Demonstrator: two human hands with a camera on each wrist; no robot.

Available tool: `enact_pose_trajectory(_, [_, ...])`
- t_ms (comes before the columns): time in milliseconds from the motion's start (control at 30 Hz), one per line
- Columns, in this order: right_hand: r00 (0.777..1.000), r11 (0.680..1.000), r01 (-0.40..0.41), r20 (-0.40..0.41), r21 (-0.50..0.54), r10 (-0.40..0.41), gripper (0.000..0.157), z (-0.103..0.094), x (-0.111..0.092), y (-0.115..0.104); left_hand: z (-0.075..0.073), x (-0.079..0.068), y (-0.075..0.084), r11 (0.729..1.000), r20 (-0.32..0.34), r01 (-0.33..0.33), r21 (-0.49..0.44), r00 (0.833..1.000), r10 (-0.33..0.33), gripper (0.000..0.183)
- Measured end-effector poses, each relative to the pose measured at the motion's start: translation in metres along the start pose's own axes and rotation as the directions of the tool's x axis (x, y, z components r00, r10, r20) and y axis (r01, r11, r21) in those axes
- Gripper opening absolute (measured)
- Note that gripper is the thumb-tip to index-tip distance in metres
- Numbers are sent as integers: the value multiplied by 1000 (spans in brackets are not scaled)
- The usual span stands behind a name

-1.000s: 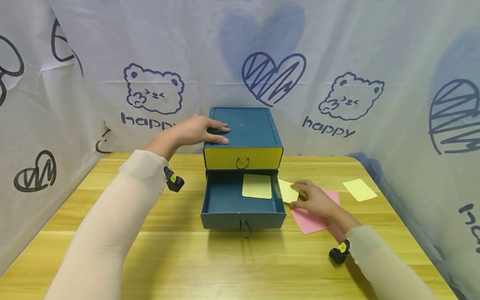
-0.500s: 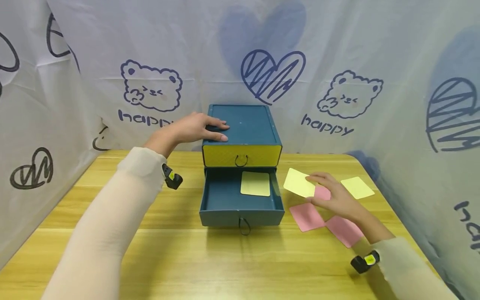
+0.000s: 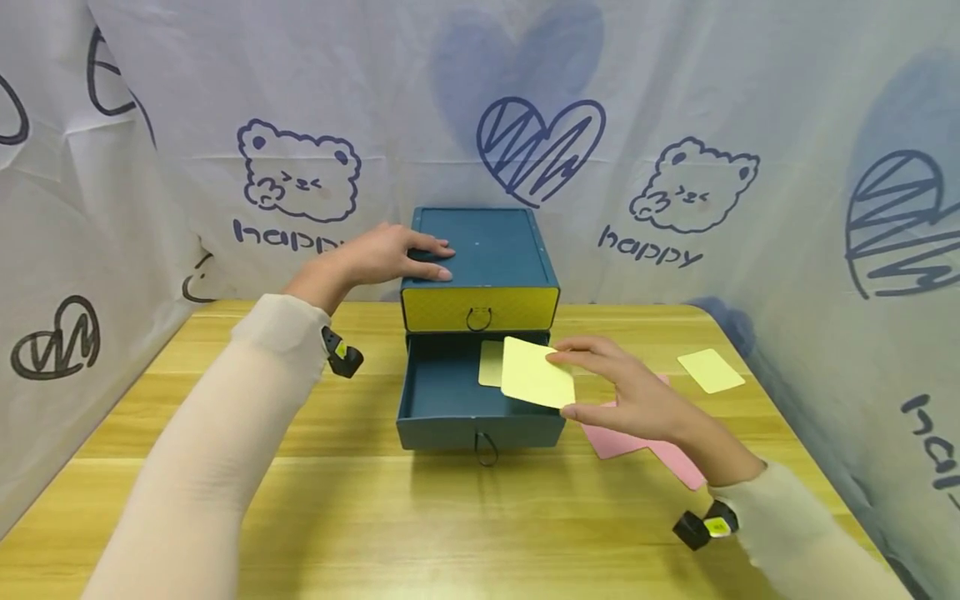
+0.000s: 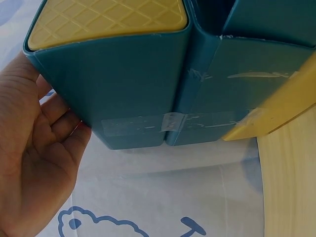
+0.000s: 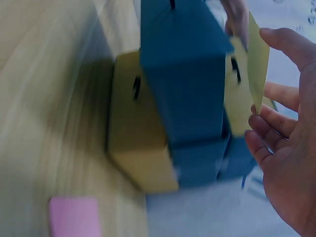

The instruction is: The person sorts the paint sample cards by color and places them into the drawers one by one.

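Observation:
A small drawer cabinet [image 3: 480,246] with a blue top stands on the table, a yellow drawer [image 3: 517,310] closed at its top. Below it, a blue drawer [image 3: 442,432] is pulled out, and a yellow card [image 3: 490,364] lies inside, partly covered from view. My right hand [image 3: 637,392] pinches another yellow card [image 3: 534,372] by its right edge, above the drawer's right side. In the right wrist view this card [image 5: 257,64] shows nearly edge-on. My left hand [image 3: 382,252] rests on the cabinet's top at the left edge, fingers extended.
Pink cards [image 3: 678,462] lie on the wooden table [image 3: 337,517] right of the drawer, partly hidden by my right hand. Further right lies one more yellow card [image 3: 711,371]. A printed white cloth [image 3: 420,100] hangs behind the table. A lower yellow drawer [image 5: 133,113] shows in the right wrist view.
My right hand has lifted the yellow card off the table beside the drawer and carried it left, over the drawer. The left hand has stayed on the cabinet.

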State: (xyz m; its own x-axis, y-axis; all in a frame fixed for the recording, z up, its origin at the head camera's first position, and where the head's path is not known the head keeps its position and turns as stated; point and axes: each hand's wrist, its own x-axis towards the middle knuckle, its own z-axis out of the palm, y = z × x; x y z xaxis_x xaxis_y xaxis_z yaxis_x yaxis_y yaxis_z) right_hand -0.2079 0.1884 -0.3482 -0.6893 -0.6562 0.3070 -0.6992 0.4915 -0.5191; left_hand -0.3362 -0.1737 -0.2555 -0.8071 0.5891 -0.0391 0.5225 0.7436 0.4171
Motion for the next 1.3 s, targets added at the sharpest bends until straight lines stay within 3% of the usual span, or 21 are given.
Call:
enact_pose_trajectory(300, [987, 986, 126, 116, -106, -113, 59, 18, 50, -26, 4, 3, 2, 1000, -7, 10, 0, 1000, -10, 63])
enact_pose_trajectory(500, [972, 980, 141, 206, -140, -110, 55, 30, 74, -31, 4, 4, 3, 1000, -2, 8, -4, 1000, -8, 63])
enact_pose_trajectory(667, [970, 959, 178, 205, -220, -132, 43, 40, 84, -28, 4, 4, 3, 1000, -3, 4, 0, 1000, -4, 63])
enact_pose_trajectory(833, [974, 955, 192, 160, -226, -158, 39, 41, 81, -24, 4, 4, 3, 1000, -1, -7, 2, 1000, 7, 64])
enact_pose_trajectory(1033, [981, 966, 183, 94, -183, -168, 37, 29, 68, -18, 3, 3, 1, 1000, -4, -11, 0, 1000, 11, 63])
enact_pose_trajectory(1300, [999, 988, 43, 8, -149, -43, 35, 8, 41, -1, 1, 2, -3, 1000, -5, -9, -13, 1000, 9, 64])
